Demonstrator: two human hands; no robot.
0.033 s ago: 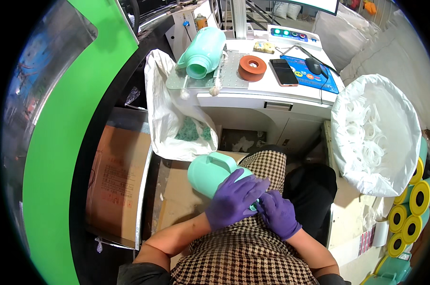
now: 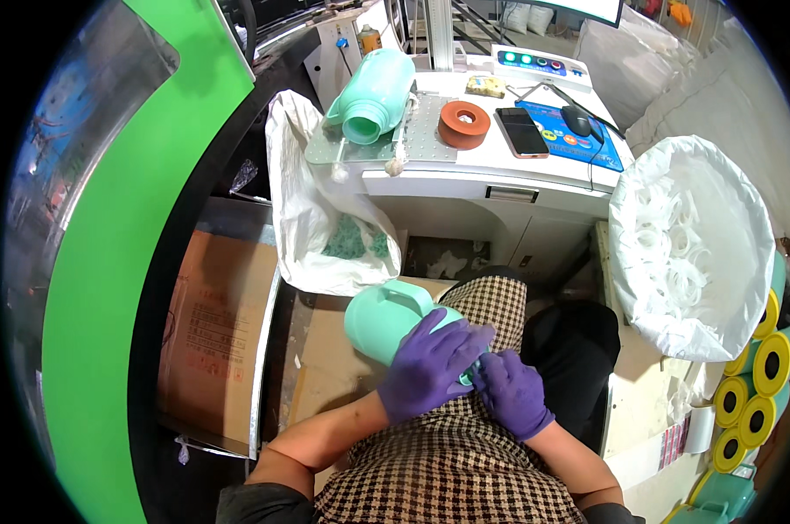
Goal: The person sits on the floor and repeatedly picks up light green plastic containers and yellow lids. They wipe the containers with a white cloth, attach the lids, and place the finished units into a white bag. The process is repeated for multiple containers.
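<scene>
Across my lap lies a mint-green plastic jug point(image 2: 379, 325), handle up, its mouth end toward my right hand. My left hand point(image 2: 430, 371), in a purple glove, is wrapped over the mouth end and keeps hold of the jug. Close beside it, the gloved right hand point(image 2: 513, 397) has its fingers bent and pressed together at the jug's rim. What those fingertips pinch, if anything, is hidden. A second mint-green jug point(image 2: 379, 87) rests on its side on a perforated metal plate point(image 2: 432, 131) on the bench, open mouth facing me.
A white sack point(image 2: 299, 218) with green scraps hangs at the bench's left. To the right, a white-lined bin point(image 2: 734, 236) contains clear plastic rings. An orange tape roll point(image 2: 453, 133), a phone point(image 2: 522, 133) and a mouse point(image 2: 576, 120) lie on the bench. Several yellow-rimmed jugs point(image 2: 755, 419) are stacked far right.
My right hand has shifted very slightly at the jug's rim. The jug and left hand stay in place.
</scene>
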